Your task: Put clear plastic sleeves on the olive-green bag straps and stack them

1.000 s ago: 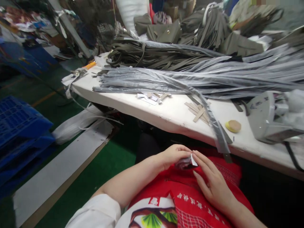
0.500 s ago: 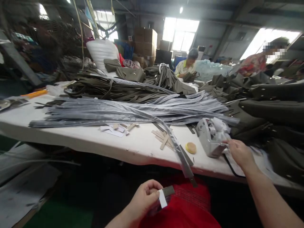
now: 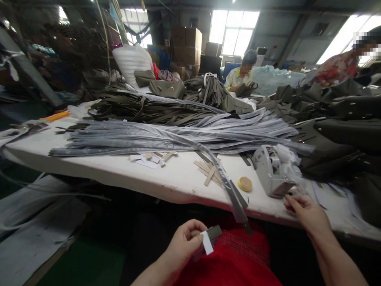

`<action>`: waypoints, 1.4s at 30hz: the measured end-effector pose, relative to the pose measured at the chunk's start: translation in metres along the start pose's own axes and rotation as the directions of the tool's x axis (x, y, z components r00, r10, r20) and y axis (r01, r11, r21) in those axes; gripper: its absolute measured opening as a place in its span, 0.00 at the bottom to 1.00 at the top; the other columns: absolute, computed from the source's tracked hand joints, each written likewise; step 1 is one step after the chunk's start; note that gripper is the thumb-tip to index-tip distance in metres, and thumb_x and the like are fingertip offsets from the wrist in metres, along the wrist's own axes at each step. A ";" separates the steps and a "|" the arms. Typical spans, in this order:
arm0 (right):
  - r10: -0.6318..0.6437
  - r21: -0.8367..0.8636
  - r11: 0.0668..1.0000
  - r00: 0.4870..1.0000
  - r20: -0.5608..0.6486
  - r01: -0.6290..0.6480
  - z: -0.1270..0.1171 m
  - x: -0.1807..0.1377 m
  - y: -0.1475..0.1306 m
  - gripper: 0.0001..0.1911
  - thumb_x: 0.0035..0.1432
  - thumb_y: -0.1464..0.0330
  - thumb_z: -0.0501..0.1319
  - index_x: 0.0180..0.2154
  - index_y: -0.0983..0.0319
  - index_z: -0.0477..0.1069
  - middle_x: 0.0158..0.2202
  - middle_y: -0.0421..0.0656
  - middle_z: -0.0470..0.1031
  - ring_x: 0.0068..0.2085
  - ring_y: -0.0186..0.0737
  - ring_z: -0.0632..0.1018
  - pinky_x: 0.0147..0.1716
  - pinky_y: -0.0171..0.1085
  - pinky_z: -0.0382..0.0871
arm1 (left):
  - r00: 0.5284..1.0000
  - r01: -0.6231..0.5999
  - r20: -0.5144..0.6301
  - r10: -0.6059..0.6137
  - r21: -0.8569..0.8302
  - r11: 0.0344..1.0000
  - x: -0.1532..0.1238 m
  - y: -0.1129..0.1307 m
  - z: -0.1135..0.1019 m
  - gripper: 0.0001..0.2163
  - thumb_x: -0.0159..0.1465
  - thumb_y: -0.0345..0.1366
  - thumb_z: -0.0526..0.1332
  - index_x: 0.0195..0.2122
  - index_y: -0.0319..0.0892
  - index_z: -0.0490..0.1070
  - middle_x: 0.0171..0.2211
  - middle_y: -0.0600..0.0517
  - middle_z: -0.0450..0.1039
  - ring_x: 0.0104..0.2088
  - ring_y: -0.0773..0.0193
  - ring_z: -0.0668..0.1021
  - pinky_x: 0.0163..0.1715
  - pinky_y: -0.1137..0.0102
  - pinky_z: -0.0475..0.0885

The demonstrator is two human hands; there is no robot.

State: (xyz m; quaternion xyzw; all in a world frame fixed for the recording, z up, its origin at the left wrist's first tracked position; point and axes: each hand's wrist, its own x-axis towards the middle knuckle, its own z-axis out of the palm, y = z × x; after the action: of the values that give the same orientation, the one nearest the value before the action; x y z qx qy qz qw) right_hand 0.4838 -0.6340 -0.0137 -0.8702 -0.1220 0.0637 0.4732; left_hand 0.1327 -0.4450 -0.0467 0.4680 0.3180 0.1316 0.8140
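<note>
My left hand (image 3: pixel 189 242) is closed in a pinch over the red cloth on my lap. It grips the end of a dark olive strap (image 3: pixel 214 231) together with a white paper strip (image 3: pixel 207 243). At the front of a grey-white tape dispenser (image 3: pixel 272 176), my right hand (image 3: pixel 306 212) has thumb and forefinger pinched together. What those fingers hold, if anything, is too small to make out. Crumpled clear plastic (image 3: pixel 290 161) covers part of the dispenser. To its left lies a round yellow-and-tan disc (image 3: pixel 245 184).
Plastic-wrapped straps (image 3: pixel 149 139) lie across the white table (image 3: pixel 184 186), one hanging over the front edge. Behind them is a heap of dark straps (image 3: pixel 143 107). Beige strips (image 3: pixel 210 174) and paper pieces (image 3: pixel 145 161) lie nearer. Olive bags (image 3: pixel 342 135) are piled right; two people work beyond.
My right hand has moved down, coming slightly away from the dispenser's front edge. My left hand keeps its hold on the strap and paper strip. The view has shifted a little.
</note>
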 end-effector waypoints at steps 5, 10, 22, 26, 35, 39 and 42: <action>-0.131 0.077 0.990 0.964 0.231 0.116 0.017 -0.067 -0.020 0.19 0.46 0.50 0.67 0.29 0.59 0.77 0.28 0.44 0.80 0.32 0.46 0.79 0.36 0.40 0.73 | 0.983 -0.123 -0.114 0.141 0.150 0.981 -0.002 0.014 0.006 0.18 0.51 0.45 0.72 0.34 0.37 0.74 0.26 0.51 0.74 0.25 0.69 0.72 0.27 0.75 0.64; -0.191 0.241 0.970 0.706 0.682 0.029 0.067 -0.145 -0.052 0.19 0.54 0.50 0.65 0.27 0.60 0.74 0.24 0.42 0.75 0.28 0.39 0.75 0.32 0.35 0.70 | 0.949 -0.190 -0.203 0.242 0.247 0.950 -0.003 0.015 0.009 0.11 0.55 0.37 0.67 0.37 0.37 0.73 0.30 0.49 0.77 0.29 0.67 0.75 0.32 0.73 0.69; -0.185 0.231 0.972 0.459 0.869 -0.047 0.133 -0.182 -0.068 0.26 0.53 0.45 0.64 0.22 0.62 0.70 0.21 0.42 0.73 0.26 0.37 0.70 0.32 0.36 0.65 | 0.898 -0.281 -0.273 0.344 0.245 0.928 -0.014 0.011 0.002 0.09 0.55 0.34 0.67 0.37 0.38 0.73 0.31 0.50 0.76 0.30 0.67 0.76 0.33 0.74 0.70; -0.196 0.259 0.959 0.397 0.897 -0.111 0.140 -0.178 -0.063 0.24 0.52 0.47 0.66 0.23 0.62 0.72 0.23 0.43 0.76 0.28 0.37 0.73 0.35 0.36 0.67 | 0.935 -0.197 -0.293 0.202 0.049 0.979 -0.013 0.011 0.002 0.13 0.55 0.40 0.67 0.37 0.37 0.72 0.25 0.53 0.73 0.23 0.70 0.71 0.26 0.74 0.67; -0.242 0.381 0.899 0.481 0.843 -0.215 0.152 -0.186 -0.066 0.24 0.48 0.49 0.70 0.34 0.63 0.80 0.35 0.47 0.81 0.36 0.45 0.78 0.41 0.40 0.74 | 0.821 -0.381 -0.180 0.542 0.534 0.755 -0.031 0.012 0.007 0.10 0.60 0.32 0.61 0.44 0.40 0.72 0.39 0.47 0.78 0.36 0.62 0.78 0.40 0.69 0.73; -0.249 0.414 0.875 0.500 0.830 -0.250 0.154 -0.191 -0.066 0.23 0.48 0.50 0.70 0.35 0.63 0.81 0.34 0.46 0.81 0.35 0.45 0.79 0.40 0.41 0.74 | 0.722 -0.457 -0.047 0.690 0.717 0.527 -0.041 0.014 0.006 0.11 0.60 0.30 0.60 0.45 0.40 0.72 0.38 0.46 0.78 0.36 0.60 0.78 0.43 0.66 0.73; -0.232 0.424 0.860 0.522 0.821 -0.284 0.157 -0.193 -0.062 0.22 0.46 0.51 0.72 0.32 0.63 0.82 0.31 0.46 0.81 0.33 0.45 0.78 0.40 0.41 0.74 | 0.695 -0.482 -0.011 0.719 0.735 0.477 -0.043 0.015 0.004 0.11 0.61 0.30 0.58 0.45 0.41 0.70 0.39 0.46 0.77 0.37 0.59 0.78 0.43 0.65 0.73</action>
State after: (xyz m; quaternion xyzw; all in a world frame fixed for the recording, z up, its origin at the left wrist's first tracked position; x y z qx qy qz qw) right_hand 0.2532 -0.5275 -0.0481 -0.5693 -0.3024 0.5178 0.5625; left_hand 0.1033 -0.4618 -0.0157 0.7857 0.2817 0.3596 0.4172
